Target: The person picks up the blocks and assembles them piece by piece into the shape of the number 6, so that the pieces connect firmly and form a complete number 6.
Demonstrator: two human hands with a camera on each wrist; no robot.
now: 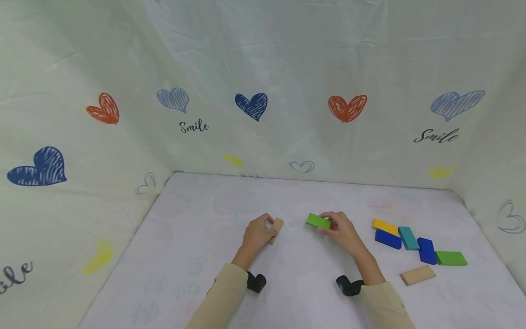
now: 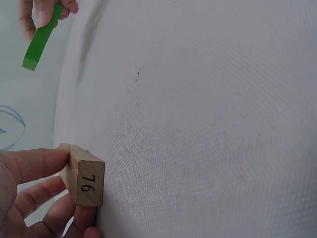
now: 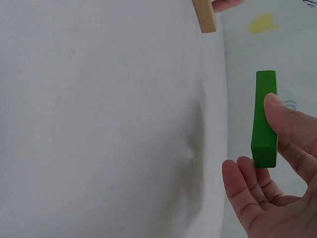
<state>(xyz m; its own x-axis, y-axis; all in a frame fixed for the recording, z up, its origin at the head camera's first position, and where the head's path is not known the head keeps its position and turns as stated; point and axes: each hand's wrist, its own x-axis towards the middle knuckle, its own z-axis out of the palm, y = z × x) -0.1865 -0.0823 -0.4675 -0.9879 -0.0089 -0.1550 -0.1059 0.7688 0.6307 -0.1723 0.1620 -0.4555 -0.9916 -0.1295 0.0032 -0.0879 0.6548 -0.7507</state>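
Note:
Near the middle of the table, my left hand [image 1: 256, 235] grips a plain wooden block [image 1: 276, 230] by its sides. In the left wrist view this wooden block [image 2: 90, 183] shows the number 76 on its end, and it appears to rest on the table. My right hand [image 1: 341, 232] pinches a green block [image 1: 318, 221] between thumb and fingers. The right wrist view has the green block [image 3: 265, 119] held above the tabletop, its shadow falling on the cloth. A gap separates the two held blocks.
At the right lie a yellow block [image 1: 385, 226], two blue blocks [image 1: 388, 239], a teal block [image 1: 408, 238], another green block [image 1: 451, 258] and a plain wooden block [image 1: 418, 275]. A patterned cloth wall [image 1: 287, 146] stands behind the white table [image 1: 197, 219].

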